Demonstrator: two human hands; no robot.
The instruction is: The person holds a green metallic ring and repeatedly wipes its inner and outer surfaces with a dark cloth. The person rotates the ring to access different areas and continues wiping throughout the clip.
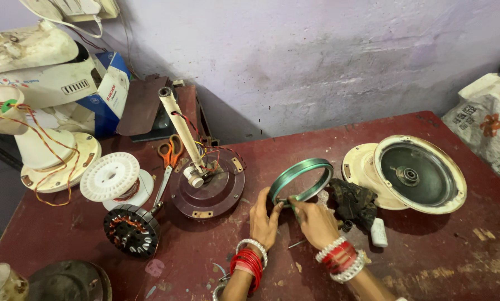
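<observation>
Left hand (pixel 265 218): fingers curled, pinching the ring's lower rim.
Right hand (pixel 315 221): fingers pressed onto the same rim.
Ring (pixel 301 178): green metal hoop, tilted on the scuffed red worktop (pixel 439 251).
Cover (pixel 420 174): cream dished disc, grey inside, behind right.
Base (pixel 207 189): brown round plate carrying a cream rod.

Two hands (pixel 265 218) (pixel 315 222), one ring (pixel 301 179), one scissors (pixel 171 150), one spool (pixel 110 176).

green metal ring (pixel 301 179) — on edge, tilted, maroon table (pixel 428 256)

A fan repair workshop: a worn red tabletop (pixel 428 262) carrying fan motor housings (pixel 420 174), a wound stator (pixel 132 229), wire spool (pixel 110 176) and scissors (pixel 171 151).
</observation>
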